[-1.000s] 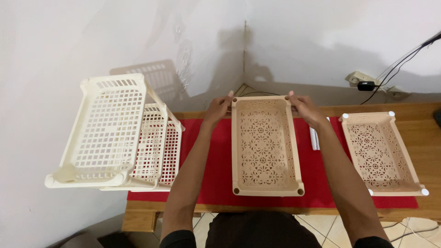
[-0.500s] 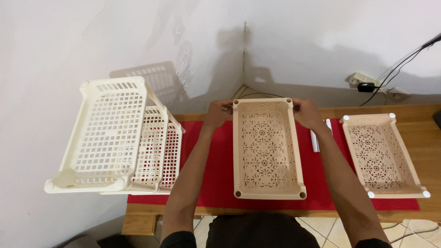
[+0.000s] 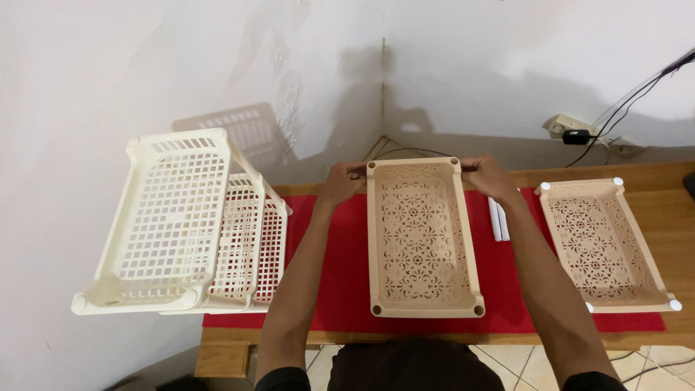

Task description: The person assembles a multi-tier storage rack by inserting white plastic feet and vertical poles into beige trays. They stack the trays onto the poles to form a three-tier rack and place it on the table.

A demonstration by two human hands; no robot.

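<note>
Beige perforated plastic tray (image 3: 423, 239), far corners pinched in my left hand (image 3: 342, 182) and right hand (image 3: 486, 176), could tip if one grip loosens.

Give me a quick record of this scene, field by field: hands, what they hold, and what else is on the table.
left hand: grips far left corner of the middle tray
right hand: grips far right corner of the same tray
middle tray: beige, patterned holes, on the red cloth
second tray: beige, white caps on corners, to the right
white rack: stacked tiers, at left
white tubes: lying beside the right forearm
table: wooden
</note>
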